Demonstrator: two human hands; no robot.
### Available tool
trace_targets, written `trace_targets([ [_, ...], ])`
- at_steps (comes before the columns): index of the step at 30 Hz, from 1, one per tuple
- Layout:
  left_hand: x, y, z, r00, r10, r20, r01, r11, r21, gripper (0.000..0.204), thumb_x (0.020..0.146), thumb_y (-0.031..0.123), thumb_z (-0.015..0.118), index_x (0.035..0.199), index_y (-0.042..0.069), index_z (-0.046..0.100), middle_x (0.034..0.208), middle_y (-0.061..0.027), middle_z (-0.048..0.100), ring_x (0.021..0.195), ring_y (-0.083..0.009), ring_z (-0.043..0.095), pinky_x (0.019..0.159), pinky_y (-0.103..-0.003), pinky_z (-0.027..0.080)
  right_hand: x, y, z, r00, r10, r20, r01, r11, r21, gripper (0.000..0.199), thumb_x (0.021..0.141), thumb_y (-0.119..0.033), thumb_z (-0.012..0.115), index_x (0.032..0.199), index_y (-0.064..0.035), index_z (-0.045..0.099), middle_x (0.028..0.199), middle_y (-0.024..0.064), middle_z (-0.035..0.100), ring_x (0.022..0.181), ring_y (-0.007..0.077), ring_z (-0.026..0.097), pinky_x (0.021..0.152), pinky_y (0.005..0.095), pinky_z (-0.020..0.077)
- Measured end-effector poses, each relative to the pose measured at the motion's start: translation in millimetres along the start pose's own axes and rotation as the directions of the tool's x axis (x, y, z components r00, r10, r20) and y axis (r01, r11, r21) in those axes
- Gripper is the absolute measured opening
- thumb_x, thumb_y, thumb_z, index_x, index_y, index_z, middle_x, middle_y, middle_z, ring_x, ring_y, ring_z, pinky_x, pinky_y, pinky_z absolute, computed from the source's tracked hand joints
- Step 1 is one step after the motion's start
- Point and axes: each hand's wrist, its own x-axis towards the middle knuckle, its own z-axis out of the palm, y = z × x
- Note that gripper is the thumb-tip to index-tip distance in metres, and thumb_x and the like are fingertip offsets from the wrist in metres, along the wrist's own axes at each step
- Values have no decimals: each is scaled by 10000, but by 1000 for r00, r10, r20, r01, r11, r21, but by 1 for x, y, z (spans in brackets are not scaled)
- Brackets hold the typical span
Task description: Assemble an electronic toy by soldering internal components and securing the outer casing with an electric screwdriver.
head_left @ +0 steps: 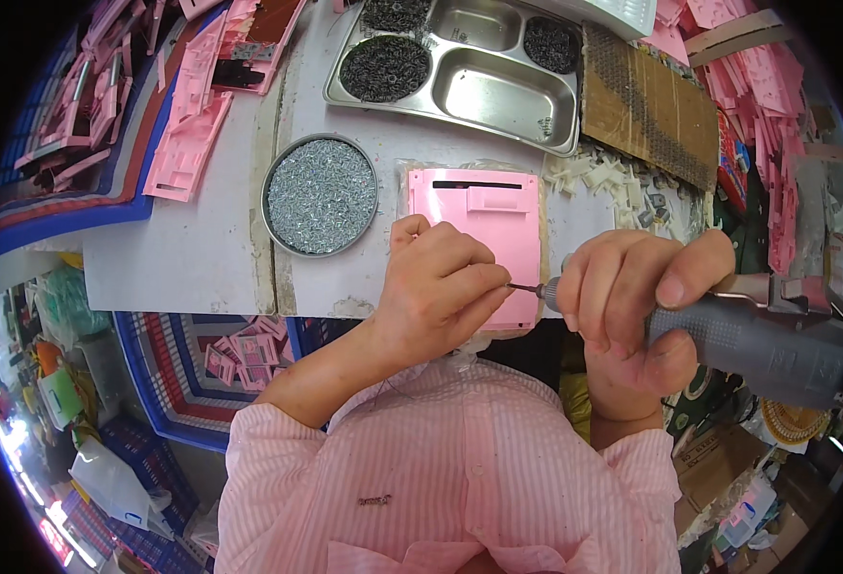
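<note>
A pink plastic panel (521, 251) lies at the front edge of the table, with a dark slot and a raised block near its far end. My right hand (632, 292) is wrapped round a grey electric screwdriver (761, 346), tilted nearly level with its bit pointing left. Over the panel, my left hand (441, 287) is closed, thumb and forefinger pinched at the tip of the bit. Whatever sits between those fingertips is too small to make out. Just left of the panel stands a round tin (266, 196) full of small silvery screws (321, 196).
Behind the panel is a steel compartment tray (498, 88) with dark small springs or rings. White plastic pieces (622, 187) and a cardboard sheet (646, 105) lie right. Pink parts (764, 143) pile up far right. Blue-rimmed baskets (67, 226) of pink parts stand left and below the table.
</note>
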Motion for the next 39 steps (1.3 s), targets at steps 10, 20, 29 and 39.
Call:
trace_targets([
  [10, 3, -14, -6, 999, -3, 48, -4, 992, 128, 210, 731, 49, 795, 909, 79, 688, 847, -44, 655, 789, -228, 619, 734, -380, 439, 6, 5, -9, 995, -37, -92, 35, 999, -24, 308, 983, -289, 666, 1127, -116, 455, 611, -11, 487, 508, 129, 466, 508, 306, 425],
  [20, 10, -19, 7, 992, -64, 107, 67, 997, -24, 164, 744, 38, 776, 827, 45, 635, 787, -91, 592, 745, -285, 573, 663, -402, 468, 30, 65, -53, 967, -54, -249, 32, 995, -89, 184, 935, -38, 611, 1064, -22, 482, 693, 50, 495, 556, 122, 480, 521, 303, 441],
  [29, 10, -24, 6, 990, -81, 115, 91, 992, -90, 195, 713, 48, 804, 805, 59, 632, 771, -69, 589, 737, -278, 566, 657, -397, 467, 31, 82, -56, 983, -1, -182, -57, 948, -313, 181, 958, -76, 616, 981, -68, 437, 635, 45, 470, 532, 131, 449, 511, 317, 416],
  [39, 15, -21, 0, 986, -163, 20, 163, 968, -190, 161, 779, 8, 785, 851, 45, 645, 999, -110, 711, 889, -265, 683, 760, -368, 552, 43, 51, -47, 990, -86, -110, 86, 996, -6, 321, 947, -103, 647, 1203, 16, 494, 643, 39, 515, 523, 112, 467, 502, 286, 416],
])
